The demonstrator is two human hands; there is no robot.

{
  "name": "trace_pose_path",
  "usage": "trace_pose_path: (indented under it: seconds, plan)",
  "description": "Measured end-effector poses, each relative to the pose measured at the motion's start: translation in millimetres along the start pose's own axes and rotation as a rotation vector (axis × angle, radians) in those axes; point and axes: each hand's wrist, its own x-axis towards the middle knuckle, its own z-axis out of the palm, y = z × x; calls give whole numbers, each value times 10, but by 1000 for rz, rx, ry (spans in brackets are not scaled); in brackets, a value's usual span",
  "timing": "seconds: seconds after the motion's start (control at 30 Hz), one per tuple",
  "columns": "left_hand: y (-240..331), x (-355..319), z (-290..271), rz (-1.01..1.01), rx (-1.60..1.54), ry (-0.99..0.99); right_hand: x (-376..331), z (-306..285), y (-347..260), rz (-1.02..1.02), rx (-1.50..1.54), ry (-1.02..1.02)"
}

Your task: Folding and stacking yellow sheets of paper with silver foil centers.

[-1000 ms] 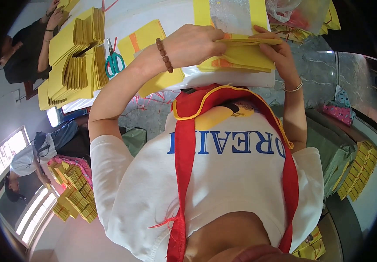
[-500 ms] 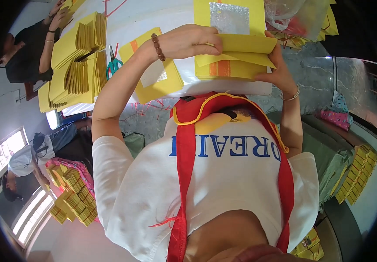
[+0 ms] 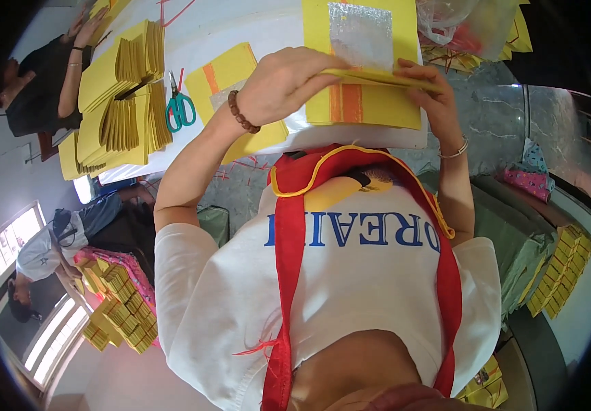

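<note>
At the table's near edge lies a stack of yellow paper sheets [image 3: 391,111] with an orange stripe. Just above it, a folded yellow paper sheet [image 3: 370,77] shows almost edge-on between my hands. My left hand [image 3: 285,81], below a brown bead bracelet, pinches its left end. Curled fingers of my right hand [image 3: 434,94] grip the right end; part of the thumb is hidden. Behind the fold, a silver foil square [image 3: 360,33] shows on yellow paper. A second small stack of yellow paper [image 3: 230,60], also orange-striped, is partly covered by my left hand and wrist.
Teal-handled scissors [image 3: 180,111] lie left of my forearm, beside fanned bundles of yellow paper [image 3: 123,79]. Clear plastic bags [image 3: 463,27] sit at the far right. A co-worker's hands [image 3: 90,27] are at the far left; another person [image 3: 39,257] is near the window.
The raised, rolled fold of yellow paper has come down flatter, nearer the stack. My left hand has shifted left and slightly toward me; the right fingers have moved over the paper's top edge.
</note>
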Motion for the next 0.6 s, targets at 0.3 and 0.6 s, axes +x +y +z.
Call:
trace_pose_path:
  seconds: [0.3,0.6]
  plan:
    - [5,-126,122,-112,-178,122,-26,15,65,-25,-134,-50]
    - [-309,-171,268,152,490,85,7,-51,58,-174,-181,-78]
